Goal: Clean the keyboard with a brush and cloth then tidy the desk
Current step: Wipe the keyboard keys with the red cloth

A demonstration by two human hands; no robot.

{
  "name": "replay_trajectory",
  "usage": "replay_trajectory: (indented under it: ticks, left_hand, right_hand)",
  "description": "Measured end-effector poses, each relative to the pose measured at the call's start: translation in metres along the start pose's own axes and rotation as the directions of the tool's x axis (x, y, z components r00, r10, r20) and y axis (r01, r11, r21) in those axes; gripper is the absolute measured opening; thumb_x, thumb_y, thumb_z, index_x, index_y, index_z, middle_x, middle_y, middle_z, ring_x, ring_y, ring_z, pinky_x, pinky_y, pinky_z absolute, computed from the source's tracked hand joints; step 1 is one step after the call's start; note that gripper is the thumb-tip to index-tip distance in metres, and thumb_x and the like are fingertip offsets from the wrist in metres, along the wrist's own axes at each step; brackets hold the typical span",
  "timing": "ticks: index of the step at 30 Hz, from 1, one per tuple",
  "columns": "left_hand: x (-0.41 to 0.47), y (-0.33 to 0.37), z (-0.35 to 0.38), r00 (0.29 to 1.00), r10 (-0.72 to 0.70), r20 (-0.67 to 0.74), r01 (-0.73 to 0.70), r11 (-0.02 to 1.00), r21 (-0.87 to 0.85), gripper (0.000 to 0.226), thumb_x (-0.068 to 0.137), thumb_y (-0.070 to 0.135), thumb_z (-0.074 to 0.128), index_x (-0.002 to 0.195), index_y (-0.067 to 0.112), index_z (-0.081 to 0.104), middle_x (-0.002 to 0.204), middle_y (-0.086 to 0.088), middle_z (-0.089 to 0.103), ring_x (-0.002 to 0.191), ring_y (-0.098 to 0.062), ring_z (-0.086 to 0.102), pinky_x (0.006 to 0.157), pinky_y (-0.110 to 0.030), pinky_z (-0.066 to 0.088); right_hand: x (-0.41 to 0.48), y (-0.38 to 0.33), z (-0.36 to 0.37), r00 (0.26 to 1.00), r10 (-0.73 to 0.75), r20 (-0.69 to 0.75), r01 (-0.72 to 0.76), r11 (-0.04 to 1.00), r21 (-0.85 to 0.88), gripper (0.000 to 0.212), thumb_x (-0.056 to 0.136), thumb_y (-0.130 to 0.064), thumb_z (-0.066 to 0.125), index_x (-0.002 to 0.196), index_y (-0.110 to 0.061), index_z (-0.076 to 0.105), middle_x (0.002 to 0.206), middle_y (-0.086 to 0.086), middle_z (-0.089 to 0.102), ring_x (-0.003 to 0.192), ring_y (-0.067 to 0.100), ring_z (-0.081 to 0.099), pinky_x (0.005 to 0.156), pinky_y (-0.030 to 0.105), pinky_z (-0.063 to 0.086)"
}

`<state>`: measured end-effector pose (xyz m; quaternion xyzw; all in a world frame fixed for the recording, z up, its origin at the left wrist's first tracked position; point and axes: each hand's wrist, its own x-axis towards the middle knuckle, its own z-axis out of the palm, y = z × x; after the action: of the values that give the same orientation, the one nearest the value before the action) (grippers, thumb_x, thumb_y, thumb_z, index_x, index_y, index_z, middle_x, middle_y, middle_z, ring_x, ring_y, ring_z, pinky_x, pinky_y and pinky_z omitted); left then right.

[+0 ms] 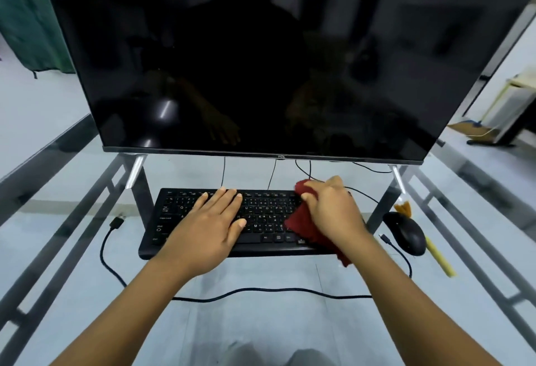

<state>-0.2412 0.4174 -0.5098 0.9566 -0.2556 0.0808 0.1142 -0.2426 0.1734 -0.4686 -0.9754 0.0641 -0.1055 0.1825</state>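
Note:
A black keyboard (261, 220) lies on the glass desk below a large dark screen. My left hand (211, 226) rests flat on the keyboard's left half, fingers spread, holding nothing. My right hand (330, 209) is closed on a dark red cloth (307, 229) and presses it onto the keyboard's right end, which the cloth and hand hide. A brush with a yellow handle (439, 258) and brownish bristles lies on the desk to the right, partly behind a black mouse (406, 232).
The big black screen (261, 60) stands on two silver legs just behind the keyboard. A black cable (261, 291) loops across the glass desk (72, 249) in front of the keyboard, with a loose plug at the left. More cables hang behind the keyboard.

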Motion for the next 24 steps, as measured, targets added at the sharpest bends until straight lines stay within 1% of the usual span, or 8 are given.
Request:
replay_trajectory:
  ticks: [4,6,8,10,13,16,21,24]
  left_hand:
    - [-0.003,-0.004,0.000,1.000,0.007,-0.006,-0.007,1.000,0.022,0.076,0.089,0.060,-0.003,0.151,0.022,0.016,0.159,0.005,0.013,0.146,-0.008,-0.001,0.117,-0.029,-0.004]
    - [-0.003,-0.005,0.001,1.000,0.012,-0.005,-0.012,1.000,0.016,0.076,0.089,0.060,-0.004,0.151,0.022,0.018,0.159,0.004,0.015,0.146,-0.009,0.001,0.117,-0.029,-0.002]
    - [-0.003,-0.004,0.001,1.000,0.008,-0.009,-0.008,1.000,0.028,0.077,0.089,0.060,-0.005,0.151,0.021,0.018,0.159,0.004,0.015,0.146,-0.009,0.002,0.117,-0.029,-0.002]
    - [-0.003,-0.002,0.001,1.000,0.001,-0.021,0.000,0.999,0.034,0.075,0.090,0.059,-0.003,0.151,0.021,0.020,0.158,0.003,0.017,0.146,-0.009,0.004,0.117,-0.030,-0.002]
    - [-0.005,0.000,0.001,0.999,-0.017,-0.032,0.018,0.999,0.038,0.073,0.091,0.056,0.001,0.150,0.020,0.023,0.157,0.003,0.021,0.146,-0.010,0.007,0.118,-0.032,0.002]
    - [-0.005,0.001,0.001,0.999,-0.020,-0.029,0.021,0.999,0.042,0.073,0.090,0.056,0.001,0.150,0.019,0.024,0.157,0.002,0.022,0.146,-0.011,0.008,0.118,-0.032,0.003]
    - [-0.005,0.000,0.000,0.999,-0.020,-0.029,0.022,0.998,0.052,0.073,0.091,0.056,0.001,0.150,0.019,0.024,0.157,0.002,0.022,0.146,-0.011,0.008,0.119,-0.033,0.004]
    - [-0.004,0.003,0.000,0.999,-0.029,-0.028,0.030,0.998,0.050,0.077,0.088,0.058,-0.001,0.150,0.020,0.023,0.158,0.003,0.020,0.146,-0.010,0.006,0.118,-0.031,0.001]
  right_hand:
    - [-0.029,-0.010,0.005,0.938,-0.317,0.137,0.313,0.948,0.056,0.035,0.095,-0.041,0.052,0.129,-0.035,0.058,0.115,0.000,0.048,0.102,0.024,0.058,0.096,0.036,0.048]
    - [-0.008,0.011,-0.005,0.969,-0.221,0.115,0.218,0.975,0.034,0.034,0.094,-0.041,0.054,0.128,-0.035,0.059,0.114,0.002,0.051,0.105,0.025,0.058,0.097,0.037,0.046]
    - [0.015,0.038,-0.015,1.000,-0.023,0.011,0.023,0.999,-0.037,0.034,0.096,-0.040,0.051,0.128,-0.031,0.059,0.114,0.008,0.052,0.103,0.031,0.059,0.092,0.039,0.048]
    - [0.018,0.047,-0.018,0.995,0.088,-0.045,-0.090,0.994,-0.054,0.036,0.097,-0.039,0.048,0.129,-0.026,0.058,0.117,0.012,0.051,0.101,0.034,0.060,0.089,0.040,0.049]
    - [-0.011,0.025,-0.010,0.993,-0.100,0.057,0.102,0.994,-0.031,0.034,0.097,-0.040,0.049,0.129,-0.033,0.058,0.118,0.006,0.048,0.100,0.030,0.061,0.091,0.038,0.050]
    - [-0.036,0.019,-0.013,0.925,-0.324,0.197,0.333,0.943,-0.013,0.032,0.096,-0.043,0.050,0.127,-0.041,0.056,0.112,-0.005,0.046,0.098,0.021,0.059,0.091,0.035,0.050]
    - [0.002,0.067,-0.032,1.000,0.003,-0.004,-0.003,0.989,-0.147,0.036,0.097,-0.038,0.051,0.131,-0.029,0.058,0.118,0.006,0.047,0.100,0.032,0.062,0.090,0.041,0.052]
    - [-0.004,0.065,-0.031,1.000,0.004,-0.001,-0.004,0.993,-0.118,0.035,0.097,-0.035,0.051,0.131,-0.028,0.058,0.119,0.007,0.047,0.099,0.032,0.062,0.090,0.041,0.052]
